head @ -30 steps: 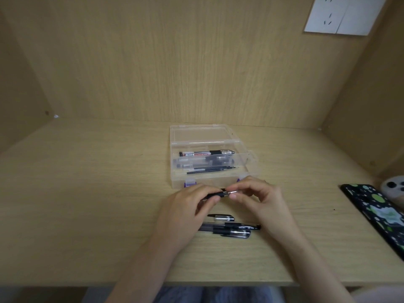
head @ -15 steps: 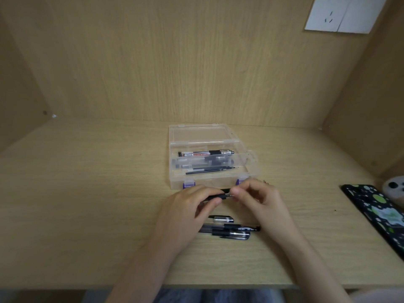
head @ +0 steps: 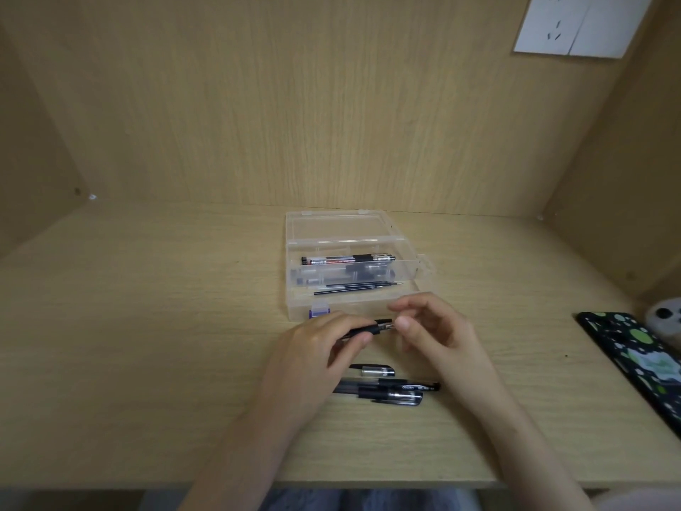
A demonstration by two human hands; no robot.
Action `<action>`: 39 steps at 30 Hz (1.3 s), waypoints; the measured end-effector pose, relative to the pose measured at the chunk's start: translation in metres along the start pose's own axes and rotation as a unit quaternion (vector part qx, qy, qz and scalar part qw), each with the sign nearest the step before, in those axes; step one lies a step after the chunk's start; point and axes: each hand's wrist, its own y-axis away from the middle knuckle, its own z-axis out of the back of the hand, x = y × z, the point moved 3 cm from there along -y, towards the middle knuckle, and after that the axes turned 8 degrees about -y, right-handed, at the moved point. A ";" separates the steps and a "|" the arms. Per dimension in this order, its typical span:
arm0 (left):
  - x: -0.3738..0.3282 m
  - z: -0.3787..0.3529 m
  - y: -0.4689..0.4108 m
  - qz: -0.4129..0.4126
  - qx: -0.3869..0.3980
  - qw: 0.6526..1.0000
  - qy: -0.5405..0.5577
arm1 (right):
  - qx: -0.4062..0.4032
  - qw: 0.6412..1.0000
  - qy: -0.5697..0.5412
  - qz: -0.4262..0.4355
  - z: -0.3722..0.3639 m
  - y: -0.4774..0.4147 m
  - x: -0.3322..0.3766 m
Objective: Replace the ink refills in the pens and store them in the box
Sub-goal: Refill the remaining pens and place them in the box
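Observation:
My left hand (head: pixel 317 348) grips a black pen (head: pixel 372 328) that lies level, its tip end pointing right. My right hand (head: pixel 438 331) hovers at that tip with thumb and fingers slightly apart; whether they touch the pen is unclear. Behind both hands stands an open clear plastic box (head: pixel 294 274) with purple latches, holding a pen (head: pixel 348 259) and thin black refills (head: pixel 355 286). On the desk below my hands lie a loose pen cap (head: pixel 372 370) and two more black pens (head: pixel 387 390).
A phone in a dark green-patterned case (head: pixel 637 363) lies at the desk's right edge, with a small white object (head: pixel 665 320) behind it. Wooden walls close in the desk at the back and both sides. The desk's front edge (head: pixel 110 486) runs across the bottom.
My right hand's fingers, pinched on the pen's tip before, have spread and drawn slightly right. The left hand keeps its hold on the pen, which sits a little more exposed.

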 end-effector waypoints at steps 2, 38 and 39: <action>-0.001 0.000 0.000 -0.004 -0.001 1.000 -0.006 | 0.014 1.000 0.011 -0.005 -0.002 0.000 -0.002; 0.005 0.007 -0.001 0.033 -0.078 0.996 0.001 | -0.030 0.997 0.062 0.017 0.009 -0.003 0.000; 0.005 0.008 -0.001 0.035 -0.079 0.996 0.005 | -0.036 0.997 0.057 0.026 0.009 -0.002 0.001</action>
